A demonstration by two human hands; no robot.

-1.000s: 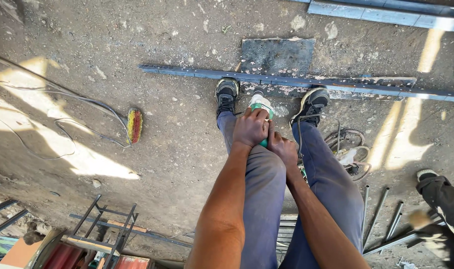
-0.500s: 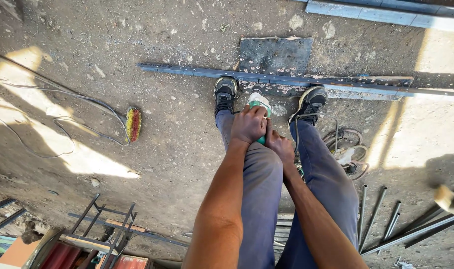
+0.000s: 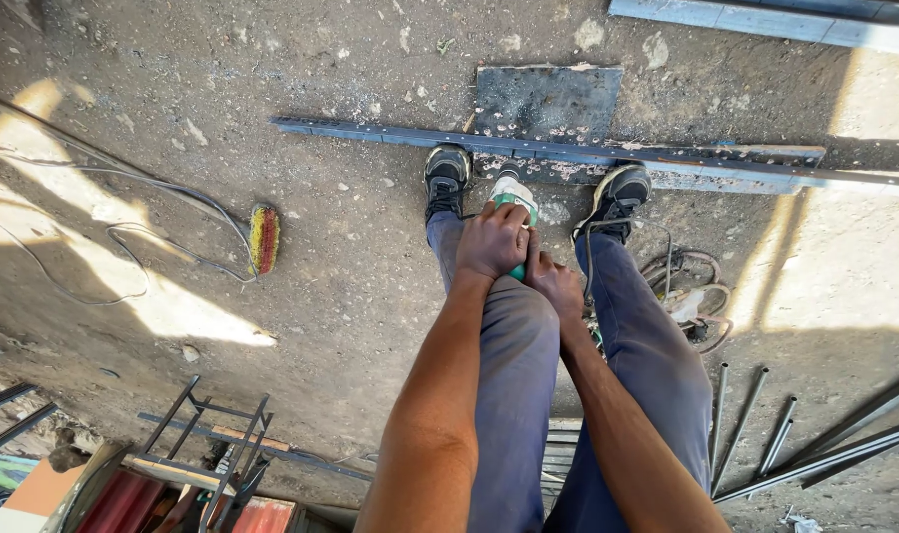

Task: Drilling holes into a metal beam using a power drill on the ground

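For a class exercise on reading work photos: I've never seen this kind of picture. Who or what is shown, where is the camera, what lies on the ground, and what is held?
The camera sits on a person's head and looks down, so you see their own arms, legs and shoes. Both hands, left hand and right hand, grip a green and white power tool between the feet. Just ahead, a long metal bar lies across a flat steel plate on the dirt floor. To the left are a brush and a cable; to the right, thin rods.
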